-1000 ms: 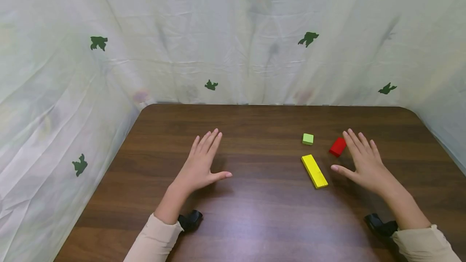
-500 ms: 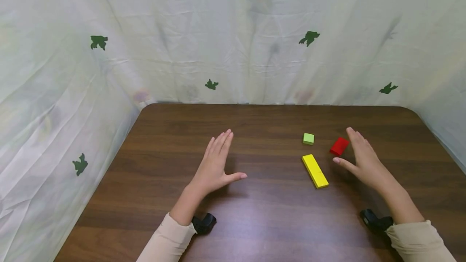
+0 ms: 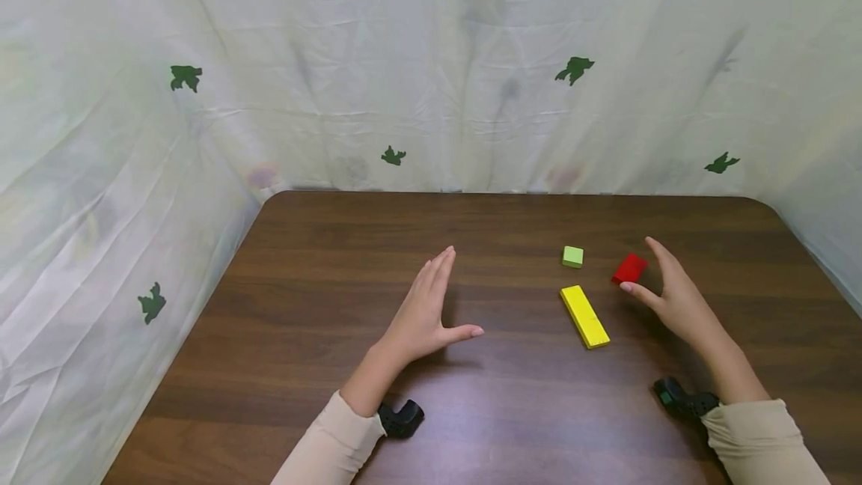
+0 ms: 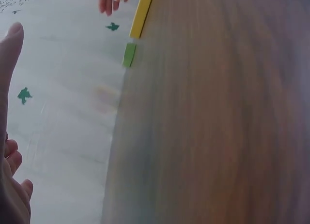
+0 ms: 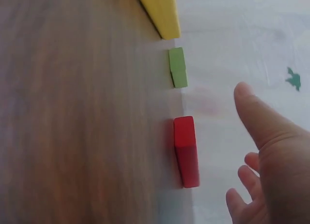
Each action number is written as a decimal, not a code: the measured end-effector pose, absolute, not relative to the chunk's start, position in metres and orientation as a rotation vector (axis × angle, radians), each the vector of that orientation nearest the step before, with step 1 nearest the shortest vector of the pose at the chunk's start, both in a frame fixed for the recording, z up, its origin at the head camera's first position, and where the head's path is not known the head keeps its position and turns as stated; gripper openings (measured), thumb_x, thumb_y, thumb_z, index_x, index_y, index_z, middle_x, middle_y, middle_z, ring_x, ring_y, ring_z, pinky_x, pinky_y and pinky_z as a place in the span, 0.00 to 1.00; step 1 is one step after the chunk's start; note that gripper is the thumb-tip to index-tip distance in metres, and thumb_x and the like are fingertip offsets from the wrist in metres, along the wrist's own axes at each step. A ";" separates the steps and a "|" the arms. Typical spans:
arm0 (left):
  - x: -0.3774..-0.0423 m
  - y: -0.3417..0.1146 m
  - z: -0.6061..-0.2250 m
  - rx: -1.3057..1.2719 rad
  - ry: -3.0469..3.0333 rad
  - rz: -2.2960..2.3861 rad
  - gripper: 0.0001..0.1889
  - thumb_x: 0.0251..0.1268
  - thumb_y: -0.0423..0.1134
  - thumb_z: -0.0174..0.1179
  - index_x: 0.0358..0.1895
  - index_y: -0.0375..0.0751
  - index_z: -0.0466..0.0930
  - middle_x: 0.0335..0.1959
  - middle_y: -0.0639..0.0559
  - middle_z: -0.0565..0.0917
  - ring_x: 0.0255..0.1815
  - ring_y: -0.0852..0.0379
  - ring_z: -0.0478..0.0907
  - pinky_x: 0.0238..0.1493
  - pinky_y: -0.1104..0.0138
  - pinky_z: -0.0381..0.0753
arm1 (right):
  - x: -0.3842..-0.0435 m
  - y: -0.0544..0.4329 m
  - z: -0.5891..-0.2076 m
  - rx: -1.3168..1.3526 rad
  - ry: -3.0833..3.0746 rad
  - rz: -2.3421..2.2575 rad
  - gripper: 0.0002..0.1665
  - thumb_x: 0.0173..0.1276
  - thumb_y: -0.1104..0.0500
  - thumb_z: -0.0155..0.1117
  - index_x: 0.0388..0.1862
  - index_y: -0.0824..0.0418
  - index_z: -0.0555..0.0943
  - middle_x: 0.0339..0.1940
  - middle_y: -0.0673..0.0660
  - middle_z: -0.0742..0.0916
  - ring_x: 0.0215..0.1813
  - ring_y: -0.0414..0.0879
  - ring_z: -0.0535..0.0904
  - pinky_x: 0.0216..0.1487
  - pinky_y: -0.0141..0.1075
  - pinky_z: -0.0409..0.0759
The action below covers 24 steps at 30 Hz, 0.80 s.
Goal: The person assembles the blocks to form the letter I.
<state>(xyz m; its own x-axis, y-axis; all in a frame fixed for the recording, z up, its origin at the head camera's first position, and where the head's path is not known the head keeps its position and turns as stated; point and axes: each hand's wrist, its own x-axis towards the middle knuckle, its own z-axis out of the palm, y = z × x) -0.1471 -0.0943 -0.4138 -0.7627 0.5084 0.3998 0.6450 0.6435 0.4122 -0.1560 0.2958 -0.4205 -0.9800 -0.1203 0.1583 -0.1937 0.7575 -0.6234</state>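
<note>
A red block (image 3: 629, 268), a small green block (image 3: 572, 257) and a long yellow block (image 3: 584, 316) lie on the right half of the brown table. My right hand (image 3: 683, 305) is nearest the red block, thumb and fingers spread apart, holding nothing. In the right wrist view, the red block (image 5: 186, 151) stands left of the thumb, with a gap between. My left hand (image 3: 420, 313) hovers left of the yellow block, fingers straight and thumb stretched out, with nothing in it. The left wrist view shows the yellow block (image 4: 142, 13) and green block (image 4: 129, 55) farther off.
The wooden table (image 3: 377, 230) has rounded far corners. Behind it and along both sides hangs a pale curtain (image 3: 431, 81) with green leaf-like shapes. Black wrist devices, one on the left wrist (image 3: 402, 419) and one on the right (image 3: 683, 399), sit at the beige sleeves.
My left hand has moved right, toward the middle of the table. My right hand has turned more onto its side near the red block. The blocks have stayed in place.
</note>
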 end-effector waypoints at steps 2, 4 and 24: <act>-0.146 -0.090 -0.415 -0.934 -2.622 -0.853 0.56 0.45 0.67 0.58 0.71 0.41 0.37 0.71 0.50 0.46 0.69 0.56 0.43 0.66 0.59 0.45 | -0.157 0.296 -0.423 0.239 -2.830 1.034 0.52 0.60 0.50 0.62 0.71 0.65 0.42 0.67 0.72 0.54 0.65 0.69 0.49 0.54 0.65 0.53; -0.145 -0.085 -0.417 -0.933 -2.625 -0.913 0.56 0.45 0.66 0.59 0.71 0.42 0.37 0.71 0.51 0.46 0.69 0.56 0.43 0.65 0.58 0.48 | -0.158 0.297 -0.425 0.227 -2.822 1.041 0.51 0.60 0.50 0.61 0.70 0.66 0.43 0.67 0.72 0.55 0.65 0.69 0.49 0.54 0.65 0.53; -0.141 -0.038 -0.434 -0.953 -2.684 -1.123 0.58 0.43 0.62 0.64 0.71 0.44 0.36 0.70 0.48 0.46 0.69 0.55 0.44 0.63 0.57 0.54 | -0.169 0.303 -0.444 0.152 -2.796 1.204 0.50 0.60 0.50 0.61 0.68 0.73 0.46 0.63 0.77 0.58 0.61 0.73 0.56 0.54 0.61 0.57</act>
